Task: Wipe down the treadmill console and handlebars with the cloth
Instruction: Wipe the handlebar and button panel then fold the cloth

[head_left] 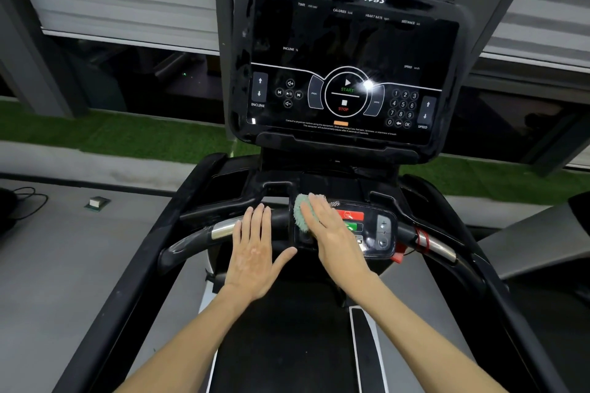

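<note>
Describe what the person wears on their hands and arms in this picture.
Nothing visible: the left hand and right hand have no gloves, rings, watch or bands. No sleeves show on either arm as far as the picture's edge.

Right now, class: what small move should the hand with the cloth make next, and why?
Probably slide the right hand and the green cloth rightward across the small control panel: the cloth covers only its left end, so the red button and plus key lie bare. The left hand rests flat on the handlebar.
</note>
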Demonstrator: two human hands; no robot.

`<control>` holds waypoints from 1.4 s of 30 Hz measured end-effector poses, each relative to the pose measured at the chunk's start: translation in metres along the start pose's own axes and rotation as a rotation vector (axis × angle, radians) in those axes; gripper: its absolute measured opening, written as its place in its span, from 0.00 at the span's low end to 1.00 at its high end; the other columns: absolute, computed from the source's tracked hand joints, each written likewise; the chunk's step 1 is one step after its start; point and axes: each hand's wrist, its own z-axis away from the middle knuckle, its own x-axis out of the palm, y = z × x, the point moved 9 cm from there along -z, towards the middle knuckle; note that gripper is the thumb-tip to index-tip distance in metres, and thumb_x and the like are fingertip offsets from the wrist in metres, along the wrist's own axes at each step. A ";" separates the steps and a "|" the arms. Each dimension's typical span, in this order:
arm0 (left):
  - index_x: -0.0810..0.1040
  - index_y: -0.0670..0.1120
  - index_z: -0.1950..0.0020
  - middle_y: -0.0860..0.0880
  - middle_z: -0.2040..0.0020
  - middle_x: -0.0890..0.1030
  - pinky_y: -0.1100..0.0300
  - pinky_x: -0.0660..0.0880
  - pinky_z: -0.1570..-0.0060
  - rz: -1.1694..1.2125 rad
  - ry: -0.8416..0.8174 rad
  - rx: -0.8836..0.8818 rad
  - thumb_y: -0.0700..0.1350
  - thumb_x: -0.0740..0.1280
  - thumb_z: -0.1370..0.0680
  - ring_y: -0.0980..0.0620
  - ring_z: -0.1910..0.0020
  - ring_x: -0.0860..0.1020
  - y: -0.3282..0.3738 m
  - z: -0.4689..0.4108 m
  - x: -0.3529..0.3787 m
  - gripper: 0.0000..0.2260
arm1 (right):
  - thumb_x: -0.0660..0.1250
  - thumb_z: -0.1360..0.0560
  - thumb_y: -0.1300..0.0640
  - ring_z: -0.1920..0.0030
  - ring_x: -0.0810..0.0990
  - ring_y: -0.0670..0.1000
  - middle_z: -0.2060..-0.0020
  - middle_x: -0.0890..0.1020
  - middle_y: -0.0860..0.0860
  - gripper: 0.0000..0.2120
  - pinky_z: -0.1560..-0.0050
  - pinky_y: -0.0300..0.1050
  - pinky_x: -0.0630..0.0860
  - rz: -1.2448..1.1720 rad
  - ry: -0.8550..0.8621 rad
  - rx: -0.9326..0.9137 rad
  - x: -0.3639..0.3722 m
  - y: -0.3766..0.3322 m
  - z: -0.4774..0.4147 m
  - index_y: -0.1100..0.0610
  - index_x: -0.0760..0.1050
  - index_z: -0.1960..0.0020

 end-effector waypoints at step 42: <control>0.42 0.42 0.20 0.41 0.19 0.51 0.44 0.50 0.22 0.057 -0.044 0.080 0.70 0.62 0.29 0.42 0.20 0.47 -0.008 0.001 0.010 0.51 | 0.59 0.34 0.72 0.28 0.64 0.58 0.30 0.71 0.59 0.32 0.31 0.59 0.61 0.122 -0.026 -0.169 0.015 -0.049 0.026 0.62 0.70 0.30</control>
